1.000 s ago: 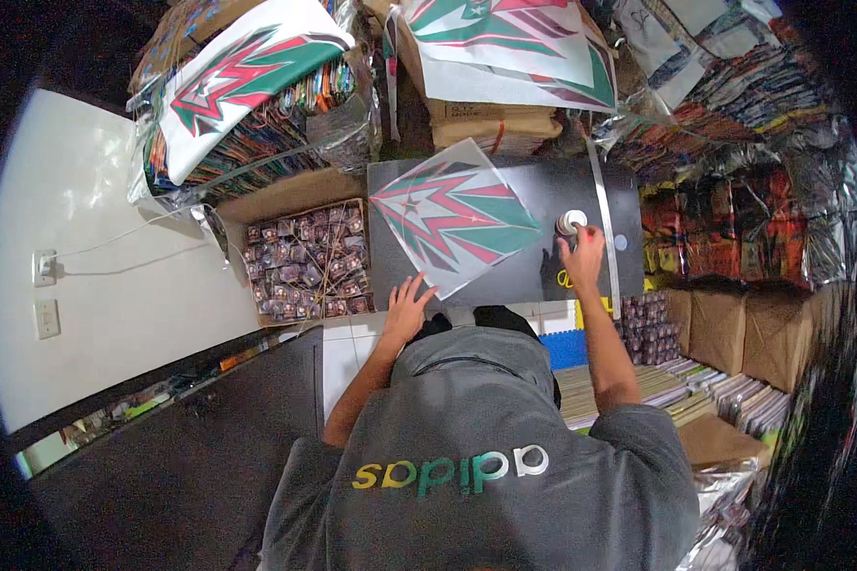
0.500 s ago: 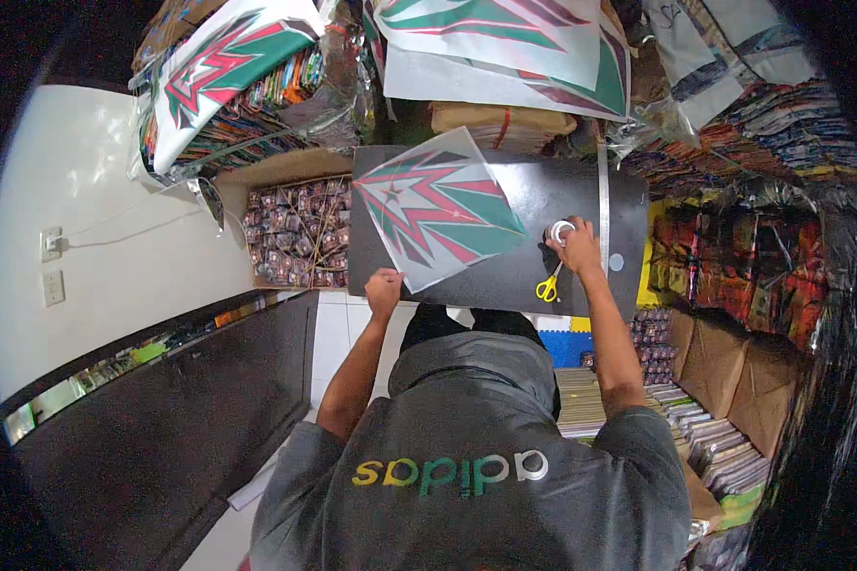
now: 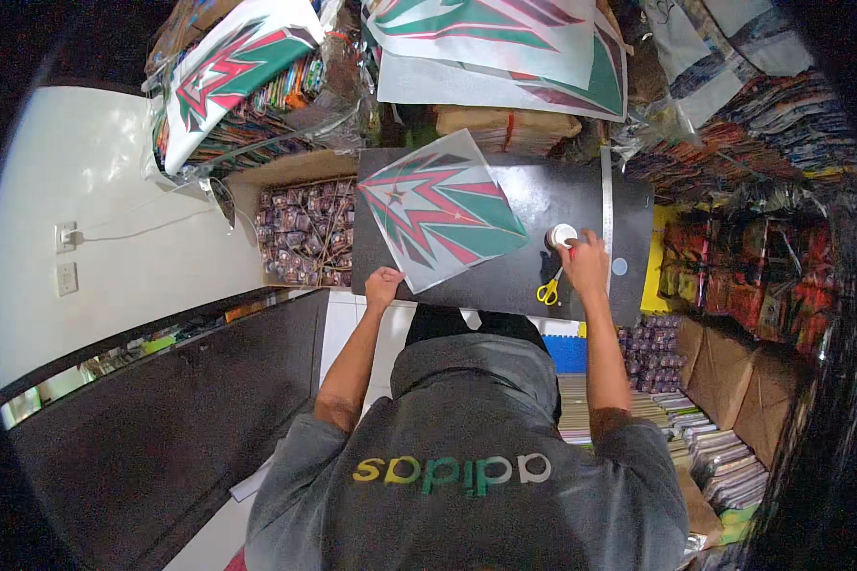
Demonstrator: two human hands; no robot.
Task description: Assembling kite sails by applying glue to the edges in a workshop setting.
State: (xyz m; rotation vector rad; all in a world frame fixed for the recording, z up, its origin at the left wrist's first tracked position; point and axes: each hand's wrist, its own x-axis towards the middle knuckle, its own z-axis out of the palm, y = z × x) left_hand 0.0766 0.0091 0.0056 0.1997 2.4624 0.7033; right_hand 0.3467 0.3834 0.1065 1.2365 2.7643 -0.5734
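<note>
A diamond-shaped paper kite (image 3: 443, 209) with green, red and grey zigzags lies on a black board (image 3: 543, 190). My left hand (image 3: 383, 284) is curled at the kite's near left edge and holds it by the board's front rim. My right hand (image 3: 586, 262) rests its fingers on a small white tape roll (image 3: 563, 234) to the right of the kite. Yellow-handled scissors (image 3: 548, 290) lie just in front of that hand. A long metal ruler (image 3: 607, 205) runs along the board's right side.
A cardboard box (image 3: 305, 233) of small wrapped spools stands left of the board. More kites (image 3: 505, 43) and bundled stock hang behind and at both sides. Stacks of flat packets (image 3: 714, 447) sit low on the right, and a dark counter (image 3: 162, 419) on the left.
My left hand has moved from lying flat beside the kite to gripping its near left edge. The right hand has stayed at the tape roll. The kite has turned slightly.
</note>
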